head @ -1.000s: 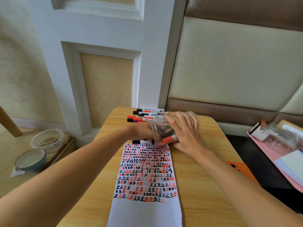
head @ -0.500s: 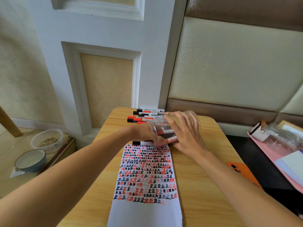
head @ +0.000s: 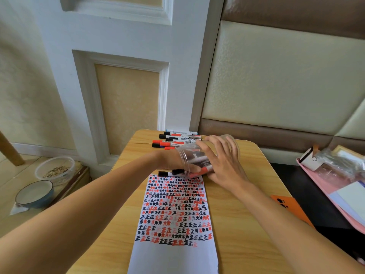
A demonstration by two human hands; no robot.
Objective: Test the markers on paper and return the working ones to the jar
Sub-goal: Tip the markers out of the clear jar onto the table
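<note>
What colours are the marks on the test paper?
Black and red-orange marks in rows on the white paper, seen in the head view.

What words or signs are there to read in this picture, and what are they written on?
"正", over and over in black and red marker: on the paper.
Star-like scribbles sit between them on the same sheet; they are marks, not words.
Labels on the loose markers at the far table edge: printed, but too small and blurred to read.
Markers inside the jar: no text can be read.
</note>
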